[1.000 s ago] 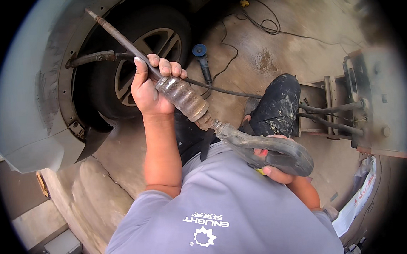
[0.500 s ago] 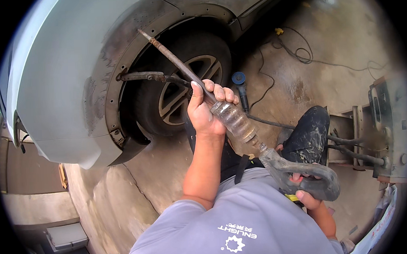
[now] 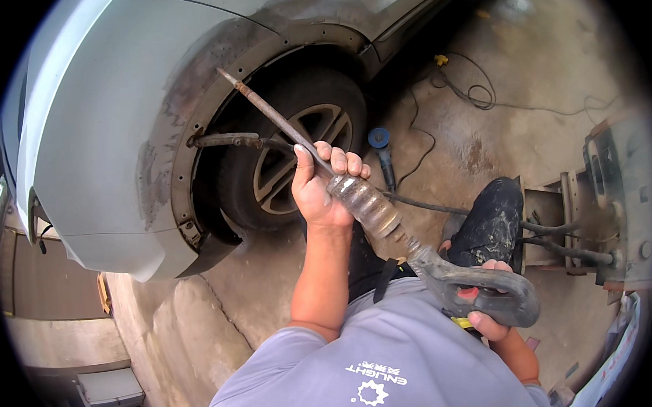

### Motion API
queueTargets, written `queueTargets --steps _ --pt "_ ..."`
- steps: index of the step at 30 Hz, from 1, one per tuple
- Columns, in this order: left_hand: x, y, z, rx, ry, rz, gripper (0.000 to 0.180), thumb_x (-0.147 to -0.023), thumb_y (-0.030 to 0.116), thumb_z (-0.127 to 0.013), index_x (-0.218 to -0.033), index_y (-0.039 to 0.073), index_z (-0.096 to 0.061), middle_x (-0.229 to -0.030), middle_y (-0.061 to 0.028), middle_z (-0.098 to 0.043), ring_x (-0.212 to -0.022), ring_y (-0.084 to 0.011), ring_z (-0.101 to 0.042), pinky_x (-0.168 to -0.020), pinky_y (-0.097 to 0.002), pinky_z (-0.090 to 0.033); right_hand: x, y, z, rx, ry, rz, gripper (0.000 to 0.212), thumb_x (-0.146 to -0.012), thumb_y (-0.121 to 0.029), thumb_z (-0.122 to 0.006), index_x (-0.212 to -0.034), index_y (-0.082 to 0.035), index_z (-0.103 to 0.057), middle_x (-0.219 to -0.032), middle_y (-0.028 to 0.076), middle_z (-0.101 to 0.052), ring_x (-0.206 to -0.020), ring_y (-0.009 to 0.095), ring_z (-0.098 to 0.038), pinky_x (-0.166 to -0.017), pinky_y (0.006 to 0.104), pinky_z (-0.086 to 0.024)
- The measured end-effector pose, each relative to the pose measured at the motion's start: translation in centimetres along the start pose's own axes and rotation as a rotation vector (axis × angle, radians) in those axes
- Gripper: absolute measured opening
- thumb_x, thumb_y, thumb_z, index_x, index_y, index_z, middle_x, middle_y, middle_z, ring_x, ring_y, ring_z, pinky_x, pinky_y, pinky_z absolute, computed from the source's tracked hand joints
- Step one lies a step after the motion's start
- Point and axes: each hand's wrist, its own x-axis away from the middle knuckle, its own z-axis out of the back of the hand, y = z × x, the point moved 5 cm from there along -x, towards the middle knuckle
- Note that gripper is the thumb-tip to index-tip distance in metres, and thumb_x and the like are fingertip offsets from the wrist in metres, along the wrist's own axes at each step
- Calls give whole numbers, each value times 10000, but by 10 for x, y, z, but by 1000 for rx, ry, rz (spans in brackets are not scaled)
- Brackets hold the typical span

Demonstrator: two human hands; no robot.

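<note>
A slide-hammer dent puller [image 3: 370, 207] runs diagonally across the view, with a rusty rod, a ribbed metal weight and a black loop handle with a red trigger. My left hand [image 3: 324, 198] is closed round the rod just ahead of the weight. At the rear, my right hand [image 3: 492, 327] grips the loop handle, its fingers partly hidden behind it. The pointed tip lies over the sanded wheel-arch edge of the grey car body panel [image 3: 103, 163]; whether it touches, I cannot tell. Below the rod, a clamp-like metal arm [image 3: 227, 140] is attached to the arch edge.
Behind the arch sits the car wheel [image 3: 304, 142]. A blue-disc angle grinder [image 3: 382, 156] lies on the concrete floor, with a black cable and yellow plug [image 3: 441, 60] beyond. On the right stands a metal machine [image 3: 621, 203] with thick cables [image 3: 564, 248] running from it.
The dent puller and both hands have shifted slightly left in the picture, with the tip a little lower. More of the red trigger shows, and right-hand fingertips now appear above the handle.
</note>
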Motion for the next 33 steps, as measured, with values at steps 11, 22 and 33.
queueTargets --steps 11,22,33 --pt "-11 19 -1 -118 165 34 700 -1034 702 -366 -918 59 -618 -655 -104 -600 -623 -268 -576 -623 -414 -502 25 24 21 69 15 -87 728 -752 -167 -757 -1391 44 -479 -1194 167 -629 -1078 264 -617 -977 407 -494" --pt "6 2 9 96 11 48 579 -1073 611 -362 -768 127 -450 -578 -87 -546 -573 -277 -567 -579 -404 -497 16 12 21 -21 -171 -67 722 -792 -109 -741 -1446 -38 -442 -1276 173 -588 -1174 297 -587 -1043 488 -465" --pt "8 12 13 37 -22 33 567 -1087 591 -340 -790 124 -461 -589 -78 -548 -573 -271 -564 -600 -417 -498 17 13 20 -96 -118 -80 712 -772 -50 -716 -1447 -62 -490 -1304 164 -578 -1210 315 -566 -1073 504 -451"
